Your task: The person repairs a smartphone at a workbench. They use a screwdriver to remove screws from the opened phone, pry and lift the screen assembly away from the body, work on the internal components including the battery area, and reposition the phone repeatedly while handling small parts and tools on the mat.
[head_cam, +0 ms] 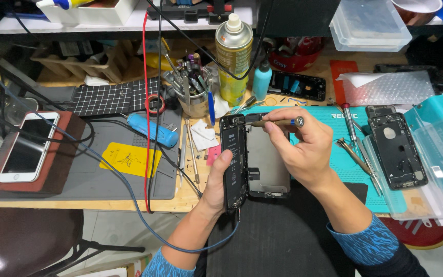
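An opened smartphone (239, 161) is worked on with a screwdriver (275, 122) over the near edge of the tabletop (190, 201).

Head view: the phone's lower left edge is clasped by the left hand (216, 182); the screwdriver is pinched in the closed right hand (301, 146), tip at the phone's top. A spray can (233, 59) stands farther back.

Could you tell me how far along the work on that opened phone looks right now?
Done: the opened phone is split, its screen panel folded aside. In hand: the left hand steadies the body while the right hand works a screwdriver at its top edge. Left: both halves remain unjoined.
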